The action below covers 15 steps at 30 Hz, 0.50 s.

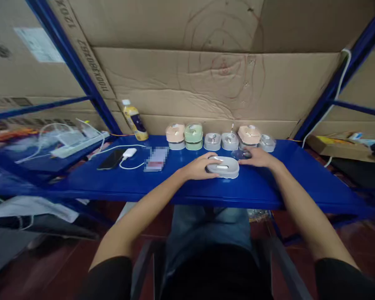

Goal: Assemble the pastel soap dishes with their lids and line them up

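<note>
On the blue table (162, 185), a grey oval container (229, 167) with a white piece on its lid lies near the front edge. My left hand (203, 166) holds it from the left, with fingers over the lid and along the front side. My right hand (256, 157) is just beyond its right end, fingers closed on a clear, partly hidden item (237, 154). Behind the hands stands a row of small lidded containers: a peach one (175, 134), a green one (193, 134), grey ones (212, 141) and another peach one (249, 133).
To the left on the table are a dark phone (111, 159), a white charger with cable (129, 153), a second, pixelated phone (156, 159) and a yellow bottle (136, 123). Cardboard (162, 79) backs the table, and blue posts (96, 102) frame it. An open carton (343, 150) sits at right.
</note>
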Motion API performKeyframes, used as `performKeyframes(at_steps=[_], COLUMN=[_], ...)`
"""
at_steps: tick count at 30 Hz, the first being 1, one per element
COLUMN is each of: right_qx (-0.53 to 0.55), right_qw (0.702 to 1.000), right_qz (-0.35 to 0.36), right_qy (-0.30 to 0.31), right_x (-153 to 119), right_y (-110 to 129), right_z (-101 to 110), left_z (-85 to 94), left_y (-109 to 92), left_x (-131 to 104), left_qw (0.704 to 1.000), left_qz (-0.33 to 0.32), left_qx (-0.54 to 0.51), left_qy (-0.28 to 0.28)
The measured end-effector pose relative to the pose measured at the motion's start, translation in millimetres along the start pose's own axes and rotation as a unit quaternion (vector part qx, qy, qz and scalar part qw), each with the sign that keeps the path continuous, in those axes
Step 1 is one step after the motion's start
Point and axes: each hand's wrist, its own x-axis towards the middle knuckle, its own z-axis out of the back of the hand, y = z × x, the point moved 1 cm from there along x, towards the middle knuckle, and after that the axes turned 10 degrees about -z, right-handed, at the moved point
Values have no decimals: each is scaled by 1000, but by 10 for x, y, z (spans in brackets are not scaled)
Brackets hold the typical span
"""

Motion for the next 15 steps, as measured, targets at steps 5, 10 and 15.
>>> performKeyframes(at_steps=[5,10,15], right_qx=[-34,49,94], right_qw=[999,990,979], right_qz=[3,24,159], right_qy=[-34,-131,-82], right_x=[35,-69,-150], right_y=[16,223,603], right_z=[-42,28,-131], left_z=[-23,-117,-243], left_y=[63,172,242], left_x=[-2,-23,-1], left_qw=[999,986,974], left_qz=[24,87,87], left_qx=[-14,-109,-165], left_qy=[-38,-96,-129])
